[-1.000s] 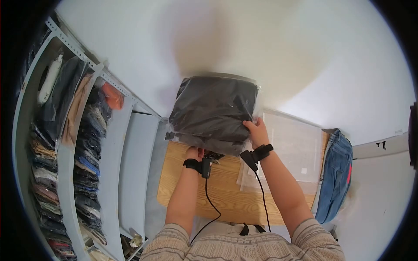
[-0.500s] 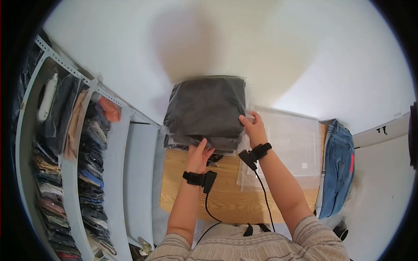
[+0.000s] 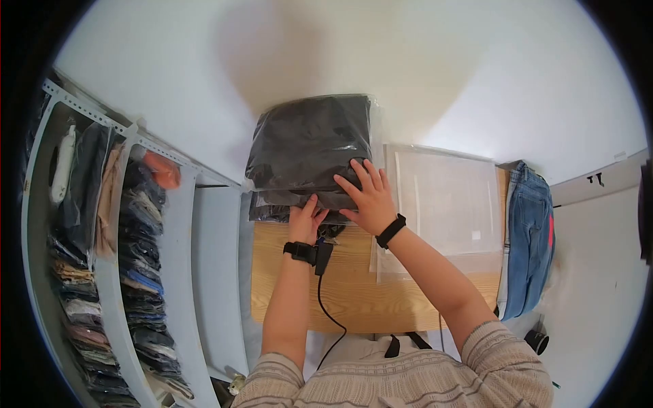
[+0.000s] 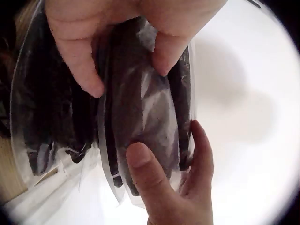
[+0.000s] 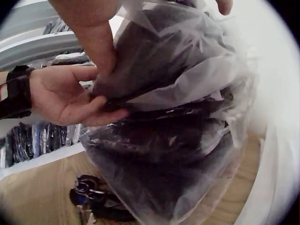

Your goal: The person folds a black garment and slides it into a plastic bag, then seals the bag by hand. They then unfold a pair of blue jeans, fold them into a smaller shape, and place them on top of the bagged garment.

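Observation:
A folded dark garment in a clear plastic bag [image 3: 309, 139] lies on top of another dark bagged garment [image 3: 265, 209] at the table's far left. My left hand [image 3: 303, 223] pinches the upper bag's near edge, thumb on its front and fingers in the gap beneath it, as the right wrist view shows at the left fingers [image 5: 110, 112]. Spread over the upper bag's near right part, my right hand [image 3: 374, 200] rests on it with straight fingers, its thumb [image 4: 140, 157] against the near side. Small dark items with metal rings [image 5: 93, 190] lie beside the lower bag.
Flat clear plastic bags [image 3: 442, 204] cover the right of the wooden table [image 3: 340, 299]. Folded blue jeans [image 3: 530, 238] lie at its right end. Shelving [image 3: 178, 272] packed with bagged clothes [image 3: 143, 265] stands on the left. A white wall [image 3: 408, 61] rises behind.
My right hand has shifted from the bag's right edge onto its top near part, fingers now spread. The left hand has come to the near edge. The upper bag has settled over the lower one.

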`<state>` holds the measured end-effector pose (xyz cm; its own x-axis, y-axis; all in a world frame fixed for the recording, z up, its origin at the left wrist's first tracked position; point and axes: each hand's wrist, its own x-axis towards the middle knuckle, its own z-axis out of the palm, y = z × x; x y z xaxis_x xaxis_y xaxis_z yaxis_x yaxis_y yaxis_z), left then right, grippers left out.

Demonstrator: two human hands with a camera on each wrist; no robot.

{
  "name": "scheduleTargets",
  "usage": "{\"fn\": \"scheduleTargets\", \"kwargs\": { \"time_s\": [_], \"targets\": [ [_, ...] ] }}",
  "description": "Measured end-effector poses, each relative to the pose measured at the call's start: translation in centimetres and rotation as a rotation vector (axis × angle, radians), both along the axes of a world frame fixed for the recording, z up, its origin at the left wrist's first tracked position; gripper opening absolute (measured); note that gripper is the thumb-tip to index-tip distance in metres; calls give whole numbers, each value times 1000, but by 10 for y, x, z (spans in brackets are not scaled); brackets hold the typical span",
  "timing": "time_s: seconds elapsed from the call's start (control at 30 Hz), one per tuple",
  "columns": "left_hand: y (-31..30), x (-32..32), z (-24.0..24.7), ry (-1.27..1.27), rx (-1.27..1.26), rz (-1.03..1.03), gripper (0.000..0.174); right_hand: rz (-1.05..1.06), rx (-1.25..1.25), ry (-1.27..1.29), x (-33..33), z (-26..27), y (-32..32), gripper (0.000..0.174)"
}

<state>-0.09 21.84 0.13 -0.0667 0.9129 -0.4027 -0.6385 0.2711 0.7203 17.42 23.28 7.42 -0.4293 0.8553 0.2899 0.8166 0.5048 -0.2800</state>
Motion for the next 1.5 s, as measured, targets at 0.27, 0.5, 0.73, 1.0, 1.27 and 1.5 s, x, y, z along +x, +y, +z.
{"fn": "scheduleTargets", "kwargs": {
  "time_s": [0.27,0.5,0.73,1.0,1.27,1.5],
  "targets": [
    [-31,-10,10,-26,-58,-6,41,-30,31,19,-4,3,-19,72],
    [-35,-11,7,-8,-8,-20,51,-35,45,30,-5,8,-25,66],
    [-50,-4,3,86,-161,119,35,131,104,337,27,4,-37,38],
    [-96,4,-11,411,-67,-23,22,-117,53,258,162,-28,-105,25],
    [-133,51,-6,666,113,-491,11,-653,-157,256,278,-41,-265,10],
    [-153,118,-24,706,56,-942,12,-1018,-498,480,304,-92,-416,11]
  ]
}}
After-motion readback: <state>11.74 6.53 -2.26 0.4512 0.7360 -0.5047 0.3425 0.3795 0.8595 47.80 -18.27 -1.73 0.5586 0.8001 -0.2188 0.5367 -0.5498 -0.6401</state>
